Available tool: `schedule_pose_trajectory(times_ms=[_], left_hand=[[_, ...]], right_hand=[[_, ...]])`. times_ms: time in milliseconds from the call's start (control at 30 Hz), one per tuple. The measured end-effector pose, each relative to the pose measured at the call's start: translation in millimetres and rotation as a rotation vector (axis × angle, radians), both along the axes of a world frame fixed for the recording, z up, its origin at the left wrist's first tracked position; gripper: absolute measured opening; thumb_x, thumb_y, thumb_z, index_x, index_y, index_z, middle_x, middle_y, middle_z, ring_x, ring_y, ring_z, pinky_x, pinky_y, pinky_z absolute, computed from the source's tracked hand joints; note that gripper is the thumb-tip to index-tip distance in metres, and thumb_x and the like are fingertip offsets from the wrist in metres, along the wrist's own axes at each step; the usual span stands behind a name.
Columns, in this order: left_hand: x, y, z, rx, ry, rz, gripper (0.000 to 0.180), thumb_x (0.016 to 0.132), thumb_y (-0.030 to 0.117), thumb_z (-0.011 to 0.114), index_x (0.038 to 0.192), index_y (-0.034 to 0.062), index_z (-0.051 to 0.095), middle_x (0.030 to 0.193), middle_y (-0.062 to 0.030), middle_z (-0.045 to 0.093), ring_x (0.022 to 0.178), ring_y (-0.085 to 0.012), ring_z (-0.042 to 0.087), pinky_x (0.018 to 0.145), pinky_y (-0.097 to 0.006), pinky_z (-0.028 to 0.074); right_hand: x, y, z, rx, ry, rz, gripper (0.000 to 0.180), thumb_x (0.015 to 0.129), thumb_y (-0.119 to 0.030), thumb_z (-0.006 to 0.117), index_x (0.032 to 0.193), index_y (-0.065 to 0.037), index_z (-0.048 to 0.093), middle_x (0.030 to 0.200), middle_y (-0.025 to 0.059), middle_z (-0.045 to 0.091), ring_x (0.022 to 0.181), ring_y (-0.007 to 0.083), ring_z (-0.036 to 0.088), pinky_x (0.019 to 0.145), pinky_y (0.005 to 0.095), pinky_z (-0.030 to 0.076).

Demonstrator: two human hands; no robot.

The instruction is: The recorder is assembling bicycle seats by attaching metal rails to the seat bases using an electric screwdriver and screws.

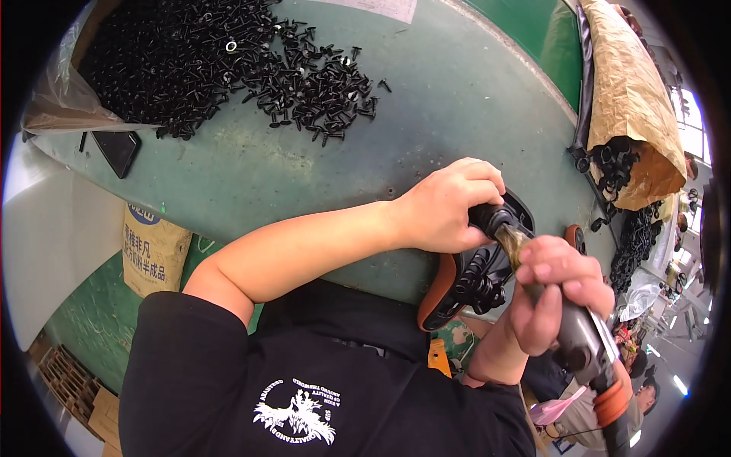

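My right hand (562, 293) is wrapped around a grey power screwdriver (582, 350) with an orange ring near its hose end. The driver slants up and to the left, with brownish tape near its nose. My left hand (449, 206) curls its fingers on a black round piece (491, 218) at the driver's nose; the tip itself is hidden. Beneath both hands, at the table's near edge, lies a black plastic part with an orange-brown rim (438, 293). Black fittings show inside it.
A large heap of black screws (190, 61) covers the table's far left, near a dark phone (116, 152). At the right, a brown paper bag (632, 91) spills black rings. Another orange-rimmed part (575, 238) lies right of my hands. Other people sit at the lower right.
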State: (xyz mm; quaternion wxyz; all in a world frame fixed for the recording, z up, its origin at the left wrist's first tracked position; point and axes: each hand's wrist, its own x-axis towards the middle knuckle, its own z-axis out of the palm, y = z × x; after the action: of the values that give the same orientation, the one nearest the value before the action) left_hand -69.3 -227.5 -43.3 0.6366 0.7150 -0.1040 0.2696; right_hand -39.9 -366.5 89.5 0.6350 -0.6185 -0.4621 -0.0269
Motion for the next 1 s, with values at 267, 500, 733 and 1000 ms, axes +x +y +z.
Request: schedule_pose_trajectory(times_ms=[267,500,733,1000], left_hand=[[-11,6,8,0.056,0.058,-0.001,0.041,0.068,0.009,0.088,0.104,0.0013,0.07,0.119,-0.0152,0.068,0.115,-0.0363,0.068,0.099,-0.044,0.057],[-63,37,43,0.219,0.17,0.019,0.023,0.081,0.012,0.088,0.099,0.0036,0.076,0.11,-0.0149,0.07,0.103,-0.0327,0.069,0.088,-0.041,0.057],[0,108,16,1.245,0.332,0.824,0.032,0.083,0.037,0.084,0.081,0.0076,0.072,0.09,-0.0077,0.063,0.091,-0.0302,0.059,0.078,-0.045,0.047],[1,62,57,0.494,0.351,0.287,0.01,0.098,0.01,0.073,0.096,-0.0001,0.073,0.09,-0.0076,0.073,0.084,-0.0224,0.073,0.075,-0.037,0.058]], right_hand=[[2,-2,5,-0.051,0.15,0.072,0.042,0.09,0.002,0.056,0.131,-0.004,0.049,0.13,0.0337,0.058,0.074,0.0225,0.062,0.077,0.0434,0.054],[-24,-55,45,0.271,0.106,0.183,0.032,0.088,-0.005,0.07,0.112,-0.009,0.05,0.103,0.0158,0.066,0.058,0.0175,0.065,0.06,0.0356,0.059],[-25,-87,37,0.337,0.18,0.114,0.031,0.091,-0.003,0.067,0.115,-0.008,0.048,0.107,0.0165,0.063,0.068,0.0193,0.066,0.067,0.0394,0.06],[-29,-137,44,0.393,0.156,0.036,0.032,0.091,-0.001,0.07,0.115,-0.008,0.05,0.107,0.0152,0.065,0.071,0.0198,0.068,0.067,0.0385,0.061]])
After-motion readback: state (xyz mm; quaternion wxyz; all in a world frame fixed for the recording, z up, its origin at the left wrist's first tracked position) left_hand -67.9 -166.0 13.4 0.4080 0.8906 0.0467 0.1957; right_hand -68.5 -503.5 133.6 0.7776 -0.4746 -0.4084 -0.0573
